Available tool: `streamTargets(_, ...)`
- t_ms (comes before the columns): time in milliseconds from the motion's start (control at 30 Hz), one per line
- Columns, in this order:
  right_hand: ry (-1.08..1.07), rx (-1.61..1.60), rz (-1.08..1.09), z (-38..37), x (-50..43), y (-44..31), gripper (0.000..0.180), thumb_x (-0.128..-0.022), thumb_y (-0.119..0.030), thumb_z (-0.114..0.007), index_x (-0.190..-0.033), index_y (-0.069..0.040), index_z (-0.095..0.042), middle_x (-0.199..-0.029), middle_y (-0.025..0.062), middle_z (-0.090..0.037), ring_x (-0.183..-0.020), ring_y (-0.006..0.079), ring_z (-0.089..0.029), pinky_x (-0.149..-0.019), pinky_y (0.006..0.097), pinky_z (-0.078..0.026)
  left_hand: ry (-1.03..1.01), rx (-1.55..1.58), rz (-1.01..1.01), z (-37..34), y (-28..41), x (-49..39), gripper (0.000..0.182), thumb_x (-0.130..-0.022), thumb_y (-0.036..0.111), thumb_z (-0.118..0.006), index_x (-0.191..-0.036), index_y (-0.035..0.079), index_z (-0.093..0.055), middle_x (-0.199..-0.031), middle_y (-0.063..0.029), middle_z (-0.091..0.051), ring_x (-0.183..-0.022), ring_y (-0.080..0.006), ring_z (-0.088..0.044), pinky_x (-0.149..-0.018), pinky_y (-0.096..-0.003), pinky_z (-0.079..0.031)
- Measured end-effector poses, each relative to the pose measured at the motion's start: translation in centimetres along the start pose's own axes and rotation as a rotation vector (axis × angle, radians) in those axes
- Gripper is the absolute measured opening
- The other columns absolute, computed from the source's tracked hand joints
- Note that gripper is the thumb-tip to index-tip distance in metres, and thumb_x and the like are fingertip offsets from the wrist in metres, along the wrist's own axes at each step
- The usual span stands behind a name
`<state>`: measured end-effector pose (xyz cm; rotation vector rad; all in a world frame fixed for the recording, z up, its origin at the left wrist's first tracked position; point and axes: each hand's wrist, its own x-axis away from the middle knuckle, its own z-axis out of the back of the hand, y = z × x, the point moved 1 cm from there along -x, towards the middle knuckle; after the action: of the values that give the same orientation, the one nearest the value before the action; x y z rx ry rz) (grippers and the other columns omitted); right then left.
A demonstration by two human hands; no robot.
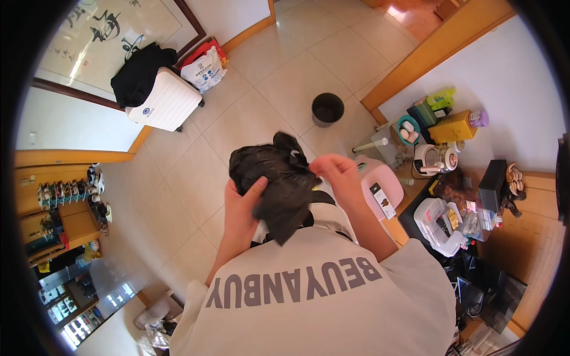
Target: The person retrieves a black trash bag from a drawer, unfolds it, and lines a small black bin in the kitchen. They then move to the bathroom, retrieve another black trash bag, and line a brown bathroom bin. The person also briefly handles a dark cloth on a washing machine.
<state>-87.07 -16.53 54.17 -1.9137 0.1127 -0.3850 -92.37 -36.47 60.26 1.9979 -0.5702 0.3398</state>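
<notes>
A crumpled black plastic bag (285, 182) is held up in front of my chest. Around its left side, my left hand (245, 200) grips it, thumb on top. At the bag's right edge, the fingertips of my right hand (336, 173) pinch a bit of the plastic near a gathered, knot-like part; that hand is slightly blurred. What the bag contains cannot be seen. Beyond my hands, a dark round waste bin (327, 110) stands upright on the tiled floor, with no liner visible over its rim.
A white suitcase (167, 100) with black cloth on it and a white bag (204, 71) stand by the wall at upper left. To the right are a pink bin-like container (378, 182), a kettle (434, 160) and a cluttered table (412, 191). Shoes (100, 182) line the far left.
</notes>
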Motion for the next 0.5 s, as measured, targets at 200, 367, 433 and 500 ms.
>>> streamTargets(200, -0.330, -0.243, -0.372, 1.4, -0.7, 0.4, 0.037, -0.098, -0.035, -0.044, -0.098, -0.002, -0.060, -0.084, 0.0136, -0.066, -0.080, 0.0212, -0.066, -0.070, 0.0289, -0.054, -0.028, -0.059, -0.129, 3.4, 0.0, -1.4, 0.027, -0.081, 0.004, -0.069, -0.106, -0.001, -0.057, -0.096, -0.0090, -0.065, -0.085, -0.0165, -0.063, -0.078, -0.0294, -0.052)
streamTargets(367, -0.297, -0.291, -0.491, -4.3, 0.4, 1.9, 0.032, -0.093, -0.021, -0.057, -0.115, 0.002, -0.051, -0.095, 0.0113, -0.065, -0.081, 0.0178, -0.066, -0.066, 0.0297, -0.056, 0.063, -0.255, -0.134, 3.2, -1.5, -1.7, 0.045, -0.075, 0.014, -0.079, -0.111, 0.000, -0.056, -0.102, -0.0079, -0.063, -0.090, -0.0165, -0.061, -0.079, -0.0302, -0.049)
streamTargets(433, -0.227, -0.604, -0.499, -3.5, -0.5, 2.5, 0.027, -0.089, -0.008, -0.059, -0.115, -0.005, -0.050, -0.102, 0.0092, -0.064, -0.088, 0.0171, -0.065, -0.074, 0.0295, -0.054, 0.100, -0.160, -0.185, 2.0, -0.8, -1.4, 0.041, -0.079, 0.012, -0.075, -0.112, 0.001, -0.055, -0.102, -0.0082, -0.063, -0.090, -0.0158, -0.061, -0.078, -0.0284, -0.050)
streamTargets(500, -0.099, -0.866, -0.476, -2.6, -1.6, 2.5, 0.023, -0.090, -0.006, -0.058, -0.111, -0.008, -0.051, -0.100, 0.0077, -0.064, -0.090, 0.0168, -0.064, -0.079, 0.0295, -0.053, 0.105, -0.076, -0.202, 2.3, 0.0, -1.5, 0.034, -0.081, 0.009, -0.072, -0.110, 0.002, -0.056, -0.101, -0.0083, -0.063, -0.088, -0.0147, -0.061, -0.075, -0.0262, -0.050)
